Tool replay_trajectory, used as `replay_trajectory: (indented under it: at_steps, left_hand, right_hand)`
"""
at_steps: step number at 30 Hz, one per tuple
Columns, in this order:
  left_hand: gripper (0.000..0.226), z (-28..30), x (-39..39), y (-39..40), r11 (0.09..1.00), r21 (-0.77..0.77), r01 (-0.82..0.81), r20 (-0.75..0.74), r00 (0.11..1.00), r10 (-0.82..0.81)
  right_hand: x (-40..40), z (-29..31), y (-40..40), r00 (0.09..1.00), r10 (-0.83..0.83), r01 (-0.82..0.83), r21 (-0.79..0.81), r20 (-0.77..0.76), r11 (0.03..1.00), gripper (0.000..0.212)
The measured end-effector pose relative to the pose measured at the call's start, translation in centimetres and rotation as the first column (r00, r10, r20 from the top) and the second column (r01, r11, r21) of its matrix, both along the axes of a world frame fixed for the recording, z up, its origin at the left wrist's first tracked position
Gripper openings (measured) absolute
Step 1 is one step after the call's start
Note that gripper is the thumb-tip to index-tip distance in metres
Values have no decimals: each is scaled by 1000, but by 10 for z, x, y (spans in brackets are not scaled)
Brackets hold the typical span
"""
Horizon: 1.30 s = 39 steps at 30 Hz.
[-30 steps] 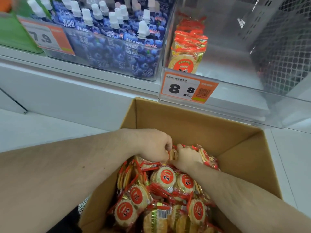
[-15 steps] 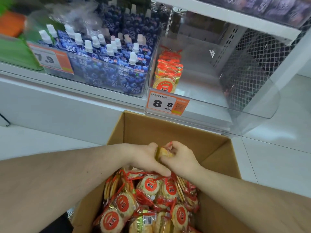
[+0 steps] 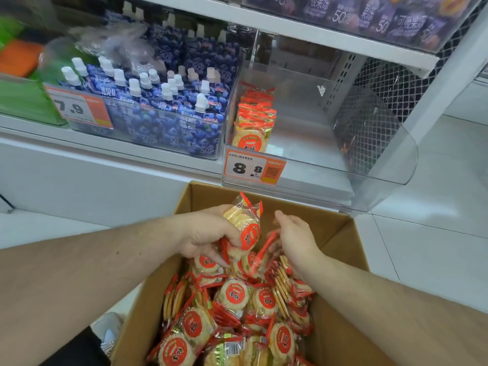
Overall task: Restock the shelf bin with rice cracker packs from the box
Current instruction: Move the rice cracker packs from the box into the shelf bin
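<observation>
Rice cracker packs [image 3: 232, 313] fill the cardboard box [image 3: 340, 231] in front of me, heaped in red and clear wrappers almost up to its rim. In the head view, my left hand [image 3: 208, 236] is curled around a small bunch of packs [image 3: 244, 225] and holds it above the heap, near the far wall of the box. The top pack of this bunch stands tilted, and its crimped red end reaches above the far edge of the box. My right hand [image 3: 295, 236] is just beside it, apart from the bunch, with the fingers relaxed and the palm turned toward the left hand; it grasps nothing, though its lower fingers are near a red wrapper edge and I cannot tell if they touch it.

Behind the box is the clear shelf bin [image 3: 383, 186]. Its front wall is low and carries a price tag [image 3: 253, 169] reading 8.8. Inside, a short row of packs [image 3: 253, 122] stands against the left wall, and the rest of the bin floor to the right is free up to the rounded right corner. The shelf board [image 3: 303, 30] above leaves a wide opening over the bin. The neighbour bin at the left holds blue jelly pouches [image 3: 163, 107] with white caps.
</observation>
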<state>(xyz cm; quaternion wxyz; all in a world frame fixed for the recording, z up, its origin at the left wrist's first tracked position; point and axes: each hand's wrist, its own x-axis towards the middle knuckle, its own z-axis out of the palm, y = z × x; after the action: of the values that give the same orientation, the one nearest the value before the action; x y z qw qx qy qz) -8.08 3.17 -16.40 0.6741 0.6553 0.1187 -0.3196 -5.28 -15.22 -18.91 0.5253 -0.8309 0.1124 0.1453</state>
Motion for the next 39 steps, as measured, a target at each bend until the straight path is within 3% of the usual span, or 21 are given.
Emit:
replay_trajectory:
  at_steps: [2,5,8,12,16,19,21,23,25,29,33,36,39]
  left_hand:
    - [61,3,-1,9,998,-52,24,-35,999,-26]
    - [56,2,-5,18,987,-151,49,-76,995,-61]
    - [61,3,-8,18,966,-255,35,-87,994,-59]
    - [66,11,-9,16,936,-350,-20,-81,997,-9]
    - [66,19,-10,13,873,-471,-128,-61,992,113]
    - [52,34,-11,7,761,-619,-193,-71,979,191]
    - [53,44,-11,3,695,-691,-201,-68,974,215]
    - [59,50,-10,-1,666,-718,-203,-54,970,238]
    - [62,51,-9,-5,685,-696,-215,-39,964,263]
    - [67,49,-10,-11,758,-633,-158,55,967,248]
    - [71,52,-9,-5,775,-614,-146,60,971,230]
    - [72,49,-7,4,765,-611,-204,-8,968,252]
    - [82,50,-7,7,758,-613,-222,-36,967,254]
  right_hand:
    - [5,-22,-9,993,111,-117,-245,-39,963,39]
    - [1,-57,-14,901,370,-434,-458,-227,776,59]
    - [-10,-87,-8,797,480,-604,-462,-366,649,69]
    - [-15,-105,-3,773,476,-631,-430,-419,646,70]
    - [-4,-66,2,878,407,-465,-245,-252,851,30]
    - [-2,-7,-2,968,216,-201,123,-126,972,26]
    - [-7,28,-9,990,120,-92,292,-80,952,32]
    - [-14,55,-13,994,107,-96,387,-8,917,44]
    - [-22,78,-9,986,149,-165,367,72,915,53]
    - [-31,95,4,960,225,-267,296,167,917,19]
    - [-21,96,-5,976,112,-167,310,187,936,11]
    - [-7,102,-20,989,29,-101,506,148,857,26]
    - [-2,109,-30,995,46,-95,680,90,727,39]
